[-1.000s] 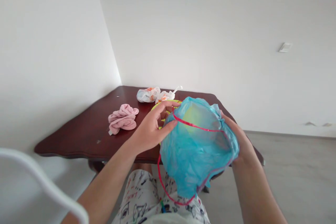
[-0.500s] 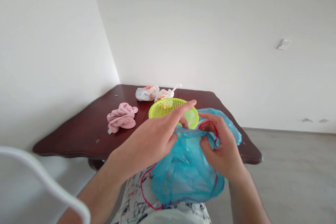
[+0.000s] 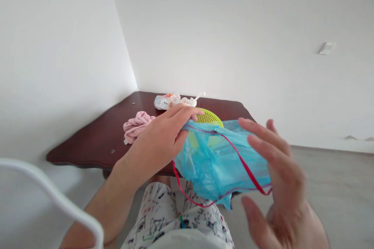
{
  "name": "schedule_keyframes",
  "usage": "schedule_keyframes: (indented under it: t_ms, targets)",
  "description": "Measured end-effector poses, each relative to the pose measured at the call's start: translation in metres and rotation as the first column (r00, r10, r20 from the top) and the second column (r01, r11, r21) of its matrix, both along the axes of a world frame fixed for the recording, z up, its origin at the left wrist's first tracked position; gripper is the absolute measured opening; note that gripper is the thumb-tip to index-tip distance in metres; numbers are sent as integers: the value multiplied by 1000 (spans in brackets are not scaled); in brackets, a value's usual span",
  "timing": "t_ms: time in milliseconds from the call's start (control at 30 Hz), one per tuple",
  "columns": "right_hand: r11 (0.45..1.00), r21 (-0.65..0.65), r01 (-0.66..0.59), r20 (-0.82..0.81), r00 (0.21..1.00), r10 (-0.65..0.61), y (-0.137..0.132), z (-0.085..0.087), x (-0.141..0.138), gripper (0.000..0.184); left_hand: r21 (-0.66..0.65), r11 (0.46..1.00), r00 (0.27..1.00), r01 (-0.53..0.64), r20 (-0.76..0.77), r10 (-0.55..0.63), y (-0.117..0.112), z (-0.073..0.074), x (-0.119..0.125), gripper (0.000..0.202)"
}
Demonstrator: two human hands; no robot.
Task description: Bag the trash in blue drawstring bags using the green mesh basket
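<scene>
L hand is pinching the rim of a translucent blue plastic drawstring bag, thumb below, fingers bending over the top edge; exact fingertip contact is partly hiding, so grip firmness: can't tell; R hand is standing open at the bag's R side, fingers spreading wide apart, thumb low, nothing visibly gripped; whether it's touching the red drawstring nearby: can't tell.

Bag is hanging in front of the wearer, overlapping the near edge of the dark wooden table & part of a yellow-green mesh basket, whose colour is showing thru the film; a lower loop of drawstring is dangling over the doodle-print shorts.

Handling (judgement): bag is looking v. light, limp, thin-walled; prob. slippery & prone to wrinkling, film maybe tearing if stretched hard; best hold approx. at the hemmed rim, where the drawstring is running, w/ thumb & fingers either side; the string itself is seeming the tougher part.

Also: crumpled pink cloth is lying L on the table, beyond the L forearm; white plastic bags w/ orange print are sitting at the back, behind the basket.
</scene>
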State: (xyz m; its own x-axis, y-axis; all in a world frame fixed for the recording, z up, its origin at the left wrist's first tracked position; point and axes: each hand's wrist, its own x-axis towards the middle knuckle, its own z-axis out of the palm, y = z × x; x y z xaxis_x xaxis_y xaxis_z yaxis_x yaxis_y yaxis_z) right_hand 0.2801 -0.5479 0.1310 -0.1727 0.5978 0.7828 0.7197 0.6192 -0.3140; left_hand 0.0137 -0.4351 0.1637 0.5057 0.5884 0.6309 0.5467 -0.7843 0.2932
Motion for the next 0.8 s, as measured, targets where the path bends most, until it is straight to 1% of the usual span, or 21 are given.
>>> schedule_keyframes:
  t_ms: [33,67,100,133,167,200,233,300,333,400,467,500,567,600,633,667,733,800]
  targets:
    - [999,-27,-31,58,998,33,-1,4,-8,90,-4,1000,1000,6,0,-6,-3,2,4,60]
    - [1000,-16,-23,92,995,25,2,8,-12,88,-8,1000,1000,16,-2,-16,-6,4,7,60]
    - [999,32,17,105,994,-20,9,12,-12,75,-10,999,999,32,-5,-32,-8,6,9,61]
    - [996,46,75,122,989,-80,19,16,-8,56,-8,999,999,51,-6,-51,-10,7,10,62]
    - [990,30,136,135,981,-139,30,21,-2,33,-5,998,998,66,-6,-66,-12,9,10,63]
    - [982,-10,188,151,971,-185,41,26,6,15,2,997,997,78,-7,-78,-13,12,9,64]
    - [975,-55,216,172,964,-204,49,31,14,9,11,996,996,84,-8,-83,-14,15,7,64]
    - [966,-143,215,197,963,-185,58,42,24,15,22,997,997,76,-10,-76,-13,22,3,64]
    - [969,-165,186,190,970,-154,58,46,24,16,21,997,997,72,-11,-72,-13,26,2,65]
    - [982,-167,88,166,984,-60,53,50,13,26,0,996,996,86,-4,-86,-11,33,3,67]
    - [986,-167,-5,152,988,31,49,47,-8,39,-37,990,990,139,15,-139,-10,37,9,67]
    - [981,-189,-39,156,985,69,49,44,-19,38,-58,984,986,168,27,-167,-9,39,12,66]
    - [958,-279,-67,179,977,120,55,37,-32,19,-94,975,979,202,44,-199,-6,39,17,62]
    - [945,-320,-65,188,973,131,61,35,-34,10,-105,973,979,205,39,-202,-4,39,18,60]
    - [936,-349,-54,199,971,131,67,34,-32,9,-107,974,980,198,22,-196,-2,38,17,60]
    - [930,-367,-34,215,969,121,73,34,-27,13,-102,977,982,186,-8,-188,1,37,14,61]
    - [931,-365,22,255,964,77,85,36,-13,19,-79,984,982,160,-84,-166,7,35,7,66]
    - [943,-313,115,313,950,-12,95,40,4,19,-45,992,980,121,-154,-127,14,32,-3,68]
